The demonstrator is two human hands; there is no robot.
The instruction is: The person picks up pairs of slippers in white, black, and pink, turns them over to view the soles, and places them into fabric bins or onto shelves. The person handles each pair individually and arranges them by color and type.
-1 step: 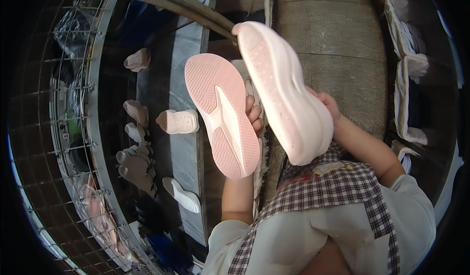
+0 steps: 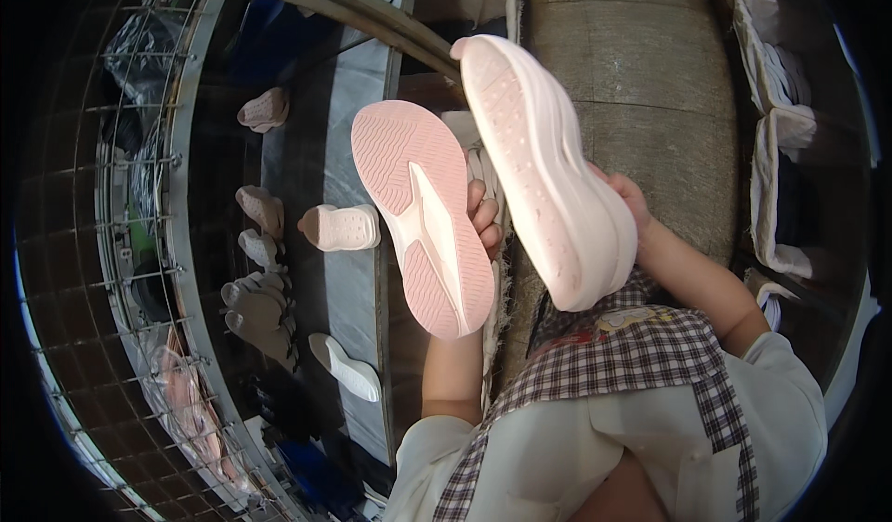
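Observation:
My left hand grips a shoe sole from behind, its fingertips curling past the right edge. The pink, wavy-grooved tread faces up, with a white strip through the middle. Beside it, to the right, my right hand holds a second shoe sole by its right side. This one is thick and pale pink-white, tilted so that its dotted inner face and rounded side wall show. A small gap lies between the two soles. My right fingers are partly hidden behind the thick sole.
On the grey bench to the left lie a pale sole and a white sole. Several more soles sit farther left, by a wire mesh rack. A metal bar crosses the top. Cloth-lined bins stand at right.
The thick sole in my right hand has shifted slightly right and up, widening the gap to the other sole. My left hand's sole has hardly moved.

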